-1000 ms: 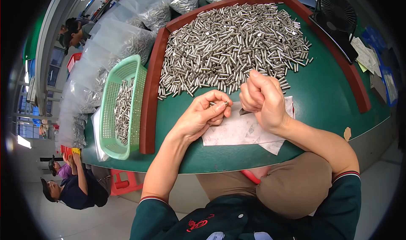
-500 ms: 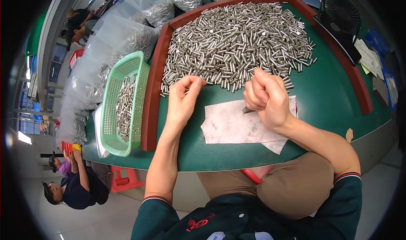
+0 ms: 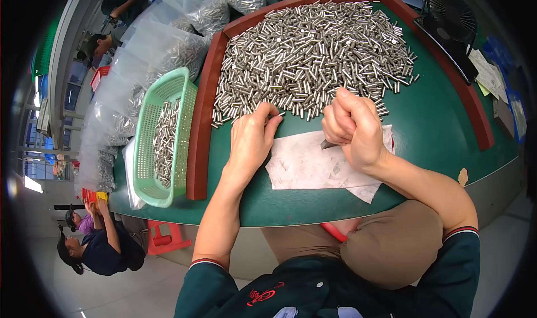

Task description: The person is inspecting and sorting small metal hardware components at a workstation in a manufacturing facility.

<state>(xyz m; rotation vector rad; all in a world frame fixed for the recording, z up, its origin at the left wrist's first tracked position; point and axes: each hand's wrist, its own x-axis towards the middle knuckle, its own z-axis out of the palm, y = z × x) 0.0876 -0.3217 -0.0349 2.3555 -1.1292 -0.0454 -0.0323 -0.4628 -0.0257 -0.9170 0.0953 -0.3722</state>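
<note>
A wide heap of small metal pins (image 3: 313, 55) lies on the green tabletop (image 3: 436, 127). At the heap's near edge my left hand (image 3: 250, 141) is closed in a pinch, with one short metal pin (image 3: 281, 114) sticking out at its fingertips. My right hand (image 3: 355, 130) is curled into a fist over a stained white cloth (image 3: 305, 164). From under its fingers pokes the dark pointed end (image 3: 326, 144) of something whose remainder is hidden in the palm.
A red-brown raised border (image 3: 202, 122) frames the heap. Left of it stands a green basket (image 3: 186, 127) with pins inside, beside several clear bags (image 3: 184, 49) of pins. A black fan (image 3: 450, 15) stands at the back right. Other people are at the far left.
My left hand has moved right and turned palm down, with the pin at its fingertips. My right hand stays nearly where it was.
</note>
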